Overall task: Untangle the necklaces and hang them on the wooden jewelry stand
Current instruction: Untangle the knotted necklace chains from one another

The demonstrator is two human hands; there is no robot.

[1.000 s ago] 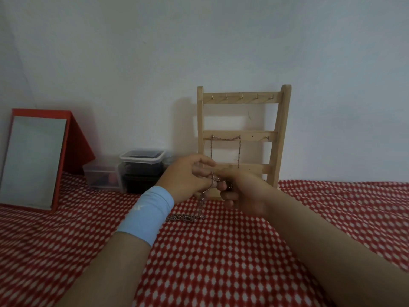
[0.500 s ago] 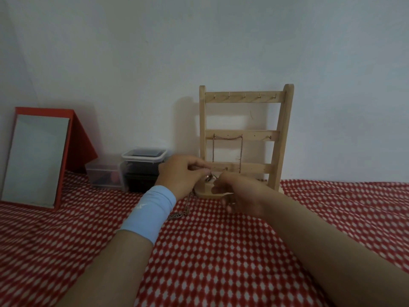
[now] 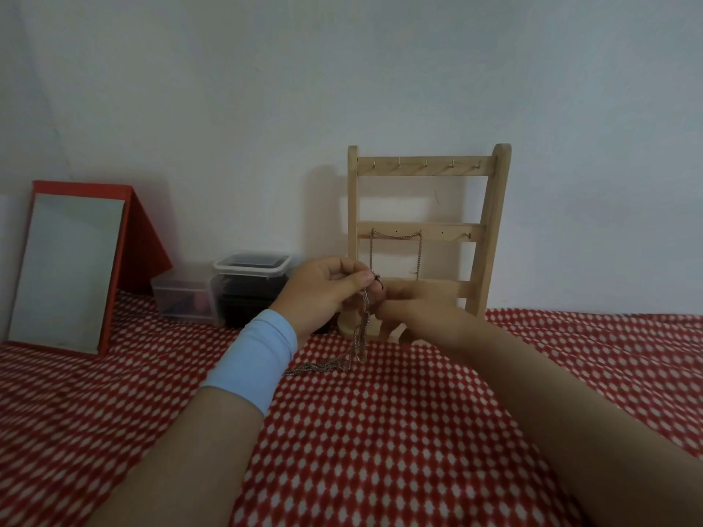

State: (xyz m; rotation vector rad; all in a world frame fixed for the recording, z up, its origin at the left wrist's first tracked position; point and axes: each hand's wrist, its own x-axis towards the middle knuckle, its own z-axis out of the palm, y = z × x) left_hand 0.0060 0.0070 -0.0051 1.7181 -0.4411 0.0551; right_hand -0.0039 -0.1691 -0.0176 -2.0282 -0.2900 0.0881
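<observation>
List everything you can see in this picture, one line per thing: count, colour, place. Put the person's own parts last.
stand: one, pale wood, upright on the cloth against the wall.
hung necklace: one, silvery, draped between hooks on the stand's middle rail.
tangled necklaces: count unclear, silvery, trailing from both hands onto the cloth.
mirror: one, red frame, propped at far left.
tall box: one, clear with dark contents, left of the stand.
low box: one, clear, left of the tall box.
cloth: one, red with white spots, covering the surface.
wristband: one, light blue, left wrist.
left hand: pinches the tangled necklaces.
right hand: pinches them too.
</observation>
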